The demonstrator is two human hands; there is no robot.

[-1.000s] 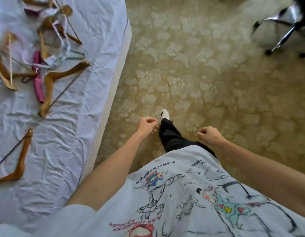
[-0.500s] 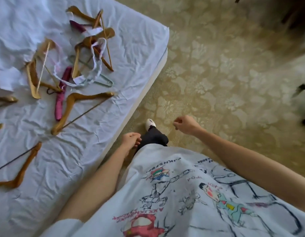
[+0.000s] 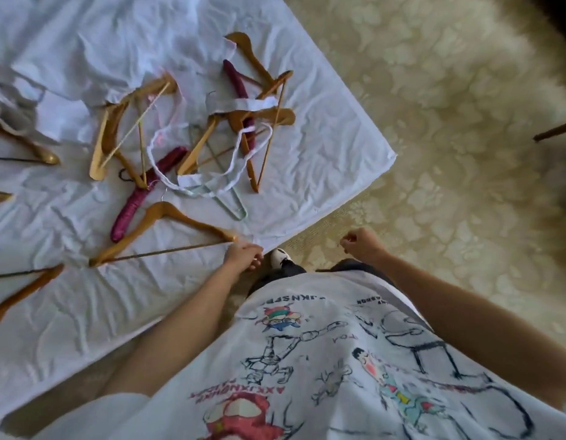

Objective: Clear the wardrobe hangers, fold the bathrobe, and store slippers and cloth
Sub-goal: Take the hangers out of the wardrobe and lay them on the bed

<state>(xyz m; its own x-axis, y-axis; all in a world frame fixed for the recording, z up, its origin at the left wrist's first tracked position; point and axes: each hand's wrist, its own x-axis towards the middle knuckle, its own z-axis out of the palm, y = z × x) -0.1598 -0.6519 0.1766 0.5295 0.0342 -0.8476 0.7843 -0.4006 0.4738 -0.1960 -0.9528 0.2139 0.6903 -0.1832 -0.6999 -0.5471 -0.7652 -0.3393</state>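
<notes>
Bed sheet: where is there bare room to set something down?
Bare sheet lies below the nearest wooden hanger, toward the near edge, and at the bed's right corner. The hanger pile crowds the middle; crumpled white cloth fills the upper left.

Several wooden hangers (perhaps three) run off the left edge, motion-blurred.
</notes>
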